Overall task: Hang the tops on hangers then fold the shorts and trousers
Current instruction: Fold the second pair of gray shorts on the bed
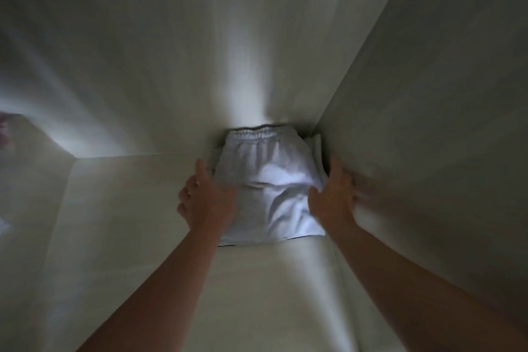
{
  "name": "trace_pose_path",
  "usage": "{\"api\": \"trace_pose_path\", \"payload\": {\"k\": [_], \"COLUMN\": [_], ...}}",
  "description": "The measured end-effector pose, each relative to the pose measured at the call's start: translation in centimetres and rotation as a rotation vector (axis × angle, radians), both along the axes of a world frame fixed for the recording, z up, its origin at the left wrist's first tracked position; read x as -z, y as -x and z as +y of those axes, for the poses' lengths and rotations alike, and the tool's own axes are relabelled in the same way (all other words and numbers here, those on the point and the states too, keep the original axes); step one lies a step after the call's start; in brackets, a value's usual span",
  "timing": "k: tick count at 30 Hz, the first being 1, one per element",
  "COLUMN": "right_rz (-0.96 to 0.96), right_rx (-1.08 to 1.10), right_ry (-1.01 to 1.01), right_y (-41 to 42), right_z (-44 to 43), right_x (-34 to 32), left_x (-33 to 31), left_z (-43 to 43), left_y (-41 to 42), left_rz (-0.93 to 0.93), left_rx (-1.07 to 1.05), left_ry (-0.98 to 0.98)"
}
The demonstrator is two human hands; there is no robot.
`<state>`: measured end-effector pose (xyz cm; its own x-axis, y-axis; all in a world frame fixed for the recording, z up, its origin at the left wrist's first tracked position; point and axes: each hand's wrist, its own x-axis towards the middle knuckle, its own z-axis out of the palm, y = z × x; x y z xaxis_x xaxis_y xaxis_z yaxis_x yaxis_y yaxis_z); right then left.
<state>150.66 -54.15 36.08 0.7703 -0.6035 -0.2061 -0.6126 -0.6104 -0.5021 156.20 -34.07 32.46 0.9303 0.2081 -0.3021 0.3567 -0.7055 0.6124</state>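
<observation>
Shorts (268, 180): pale grey, folded into a compact rectangle, gathered elastic waistband at the far edge, top layer creased. Lying flat on shelf (257, 288), frame centre, toward the back right corner. Thin dark edge shows underneath.

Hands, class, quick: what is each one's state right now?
Left hand: rests against the folded shorts; grip cannot be told.
Right hand: thumb on the shorts, fingers blurred; grip cannot be told.
</observation>
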Motion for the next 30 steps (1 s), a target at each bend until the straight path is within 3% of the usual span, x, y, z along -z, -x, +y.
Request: {"api": "trace_pose_path", "payload": {"k": [2, 5, 10, 19, 30], "right_rz": [0.065, 0.033, 0.169, 0.130, 0.272], "right_rx": [-0.127, -0.330, -0.505, -0.476, -0.537], "right_ry": [0.220, 0.374, 0.462, 0.454, 0.438], "right_y": [0.6, 0.1, -3.8, -5.5, -1.2], "right_z": [1.1, 2.0, 0.4, -0.3, 1.0], "right_x": [1.6, 4.2, 8.3, 14.7, 10.3], "left_x": [0.5, 2.4, 6.8, 11.8, 9.0], "left_z": [-1.0, -2.3, -3.3, -3.3, -3.0], "left_y": [0.6, 0.7, -1.8, -3.9, 0.7], "left_rz": [-0.132, -0.347, -0.290, -0.299, -0.089], "left_rx": [0.083, 0.393, 0.669, 0.654, 0.668], "left_ry": [-0.137, -0.271, -0.352, -0.318, -0.320]}}
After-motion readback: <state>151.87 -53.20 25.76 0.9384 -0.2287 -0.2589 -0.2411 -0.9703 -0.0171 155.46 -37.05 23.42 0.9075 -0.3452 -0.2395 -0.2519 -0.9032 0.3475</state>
